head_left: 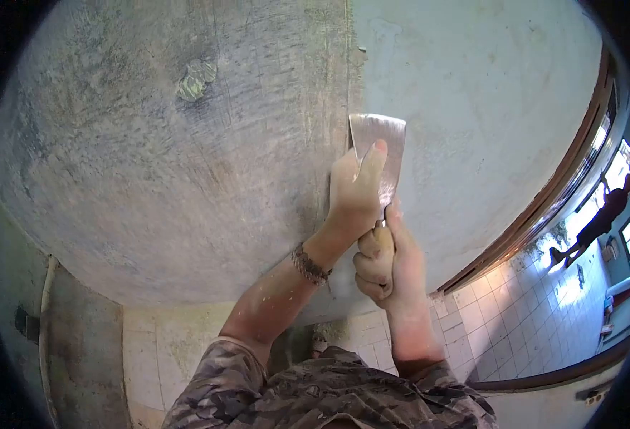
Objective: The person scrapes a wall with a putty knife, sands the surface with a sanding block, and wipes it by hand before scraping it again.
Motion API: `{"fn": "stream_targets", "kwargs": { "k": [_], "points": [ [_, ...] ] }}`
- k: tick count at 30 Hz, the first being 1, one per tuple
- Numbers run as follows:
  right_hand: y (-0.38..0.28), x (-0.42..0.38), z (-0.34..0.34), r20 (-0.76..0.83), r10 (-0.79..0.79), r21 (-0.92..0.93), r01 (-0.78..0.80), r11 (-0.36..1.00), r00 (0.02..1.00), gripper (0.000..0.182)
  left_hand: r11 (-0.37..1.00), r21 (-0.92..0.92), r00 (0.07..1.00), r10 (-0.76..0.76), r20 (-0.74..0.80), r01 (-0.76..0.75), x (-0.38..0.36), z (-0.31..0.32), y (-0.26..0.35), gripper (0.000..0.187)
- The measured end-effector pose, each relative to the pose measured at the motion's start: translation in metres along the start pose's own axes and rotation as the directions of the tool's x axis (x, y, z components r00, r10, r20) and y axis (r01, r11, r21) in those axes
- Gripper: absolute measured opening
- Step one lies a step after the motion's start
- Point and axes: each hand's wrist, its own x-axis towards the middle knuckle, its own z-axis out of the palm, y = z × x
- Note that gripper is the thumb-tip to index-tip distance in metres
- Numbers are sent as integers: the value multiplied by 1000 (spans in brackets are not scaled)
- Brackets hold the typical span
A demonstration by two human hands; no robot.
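A wide metal scraper (390, 143) points upward against the wall, its bright blade edge over the pale green paint beside the border with the bare grey area. My right hand (393, 264) is wrapped round its handle. My left hand (358, 186) grips the blade lower down, with the thumb laid along its face and the other fingers partly hidden behind it. A woven bracelet (310, 265) circles the left wrist. Pale dust coats both hands. The painted wall surface (472, 129) lies right of the scraper, and the stripped, rough surface (222, 164) spreads to its left.
A pale patch (197, 79) marks the stripped wall at upper left. To the right, a brown-framed opening (536, 207) shows a tiled room with a person (604, 218) standing by bright windows. Floor tiles (143, 343) lie below, and a pipe (46, 307) runs along the lower left wall.
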Motion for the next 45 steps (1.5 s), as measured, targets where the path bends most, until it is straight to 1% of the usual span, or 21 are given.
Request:
{"fn": "stream_targets", "kwargs": {
  "k": [3, 6, 10, 13, 15, 16, 18, 22, 24, 27, 31, 32, 33, 34, 35, 36, 39, 40, 43, 44, 45],
  "points": [
    [-24, 9, 36, -105, -91, 27, 94, 995, 990, 39, 993, 109, 989, 16, 147, -33, 36, 1, 21, 36],
    [-34, 15, 40, 78, -173, 2, 173, 985, 982, 39, 990, 16, 979, -144, 147, 143, 53, 11, 42, 35],
    [-8, 2, 11, -51, -81, 40, 83, 996, 995, 38, 970, 56, 967, -240, 83, 236, 10, 9, 19, 39],
    [-11, -1, 17, -93, -77, 3, 77, 997, 993, 41, 998, 10, 994, -55, -93, 56, 13, 16, 11, 41],
    [-31, 13, 24, 63, -110, 134, 101, 986, 992, 40, 892, 263, 930, 353, 104, -368, 47, 13, 6, 32],
    [-38, 16, 28, 55, -108, 133, 100, 986, 993, 40, 895, 261, 932, 347, 102, -362, 52, 16, 19, 32],
    [-50, 19, 34, 288, -196, 111, 170, 979, 937, 29, 992, -32, 986, -115, 121, 120, 64, 26, 44, 31],
    [-16, 6, 3, 43, -237, -244, 240, 940, 971, 37, 999, -27, 989, -40, 142, 44, 21, 11, 4, 33],
    [1, 4, -2, -42, -131, 113, 135, 984, 991, 41, 968, -53, 969, -246, -23, 244, -2, 15, 6, 41],
    [-20, 13, 10, 41, -151, 147, 144, 979, 988, 39, 971, 239, 994, -32, 107, 5, 33, 8, -4, 35],
    [-38, 22, 22, 129, -205, 143, 187, 972, 970, 39, 981, 51, 972, -193, 136, 187, 51, 24, 19, 34],
    [-30, 20, 11, 99, -149, 157, 133, 979, 984, 39, 957, 226, 984, 169, 62, -179, 40, 20, -9, 33],
    [-21, 17, 0, 71, -90, 172, 77, 982, 993, 39, 769, 410, 855, 516, 54, -490, 29, 18, -24, 33],
    [-7, 11, -11, 73, -89, 169, 76, 983, 993, 39, 768, 410, 854, 519, 51, -491, 11, 12, -21, 33],
    [10, 2, -21, 6, -55, 147, 53, 988, 998, 41, 967, 224, 992, 127, -10, -121, -14, 1, -16, 34],
    [18, 0, -20, -57, -27, 128, 34, 991, 998, 42, 958, 23, 958, -287, 21, 286, -23, -4, -9, 35],
    [0, 8, -8, -58, -133, 56, 136, 989, 989, 43, 969, 229, 996, -88, -24, 91, 3, 6, -2, 37],
    [-17, 18, 1, 2, -61, 140, 60, 988, 998, 44, 992, 102, 993, -79, 88, 70, 26, 6, -3, 38],
    [-38, 26, 29, 196, -212, 127, 190, 974, 957, 42, 971, -17, 966, -237, 107, 240, 56, 21, 41, 36],
    [-34, 25, 22, 197, -212, 123, 190, 974, 957, 42, 983, 173, 983, 32, 178, -63, 52, 14, 33, 27],
    [-22, 23, 8, 73, -166, 101, 159, 982, 983, 40, 983, 171, 984, 36, 175, -66, 36, 8, 1, 27]
  ]
}}
